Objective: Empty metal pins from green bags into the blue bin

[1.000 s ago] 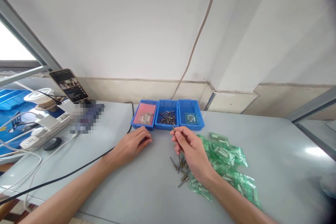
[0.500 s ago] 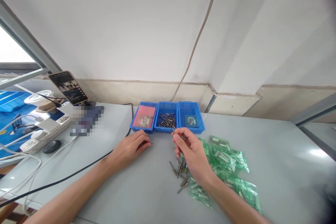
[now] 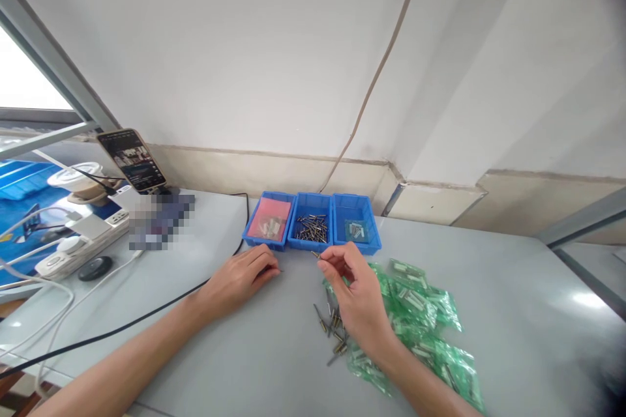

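Observation:
My left hand [image 3: 244, 277] rests on the table, thumb and fingers pinched together; a thin dark metal pin barely shows at their tips. Between the thumb and forefinger of my right hand [image 3: 356, 287] is a small brass-coloured metal piece [image 3: 315, 255], just in front of the middle blue bin [image 3: 302, 243]. That bin holds many loose metal pins [image 3: 312, 229]. Below my right hand lie several loose pins with brass-coloured ends [image 3: 336, 326]. Green plastic bags [image 3: 415, 303] of metal parts are piled beside and partly behind this hand and forearm.
The left blue bin [image 3: 250, 239] holds a pink sheet [image 3: 270, 208] and a clear bag of parts. A small bag [image 3: 357, 230] lies in the right blue bin [image 3: 373, 244]. Leftward are a propped phone [image 3: 132, 159], a power strip [image 3: 56, 264] and a black cable [image 3: 122, 328].
My right hand has lowered slightly and turned, so more of the brass-coloured piece shows, pointing left. My left hand stays almost in place. The view has shifted a little.

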Motion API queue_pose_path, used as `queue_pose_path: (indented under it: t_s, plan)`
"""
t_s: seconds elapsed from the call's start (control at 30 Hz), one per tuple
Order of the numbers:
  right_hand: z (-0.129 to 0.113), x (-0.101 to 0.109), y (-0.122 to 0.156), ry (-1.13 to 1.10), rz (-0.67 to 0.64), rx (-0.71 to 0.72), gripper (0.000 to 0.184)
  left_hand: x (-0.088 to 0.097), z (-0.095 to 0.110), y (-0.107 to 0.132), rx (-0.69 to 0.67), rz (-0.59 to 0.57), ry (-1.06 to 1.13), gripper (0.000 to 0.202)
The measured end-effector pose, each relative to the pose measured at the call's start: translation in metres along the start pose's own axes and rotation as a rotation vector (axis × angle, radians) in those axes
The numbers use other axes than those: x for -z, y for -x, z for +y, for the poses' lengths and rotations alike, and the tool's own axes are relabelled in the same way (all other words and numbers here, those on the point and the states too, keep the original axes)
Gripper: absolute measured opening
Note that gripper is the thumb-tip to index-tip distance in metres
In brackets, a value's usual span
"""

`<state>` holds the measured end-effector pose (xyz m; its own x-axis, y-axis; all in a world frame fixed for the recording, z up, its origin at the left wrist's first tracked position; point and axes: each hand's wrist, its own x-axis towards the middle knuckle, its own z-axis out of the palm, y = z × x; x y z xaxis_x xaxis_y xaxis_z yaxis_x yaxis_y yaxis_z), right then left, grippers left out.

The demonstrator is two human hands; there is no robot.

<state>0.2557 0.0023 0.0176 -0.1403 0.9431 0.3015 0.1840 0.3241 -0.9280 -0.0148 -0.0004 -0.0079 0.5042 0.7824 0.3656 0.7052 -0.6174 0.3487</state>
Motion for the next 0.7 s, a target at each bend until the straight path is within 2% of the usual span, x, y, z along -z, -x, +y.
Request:
queue_pose_path:
  t_s: [0.13, 0.27, 0.47, 0.57, 0.7]
  plan:
    - [0.0037, -0.0024, -0.0003, -0.102, -0.07, -0.13, 0.022, 0.0005, 0.0009, 0.0007, -0.005, -0.006, -0.003, 0.015]
    - [0.008, -0.0045, -0.0029, -0.189, -0.062, -0.21, 0.033, 0.0003, 0.0006, 0.0025, -0.034, 0.008, -0.006, 0.013]
    - [0.0074, -0.0048, -0.0042, -0.278, -0.06, -0.259, 0.033, -0.0009, 0.0002, 0.0039, -0.058, 0.022, -0.021, 0.014]
    - [0.004, -0.0022, -0.0042, -0.163, -0.091, -0.211, 0.024, 0.0, 0.0022, 0.0035, -0.041, 0.014, -0.011, 0.015]
    - [0.0015, 0.002, -0.0048, 0.15, -0.118, -0.018, 0.013, 0.0014, 0.0045, 0.0028, -0.015, 0.004, -0.009, 0.018]
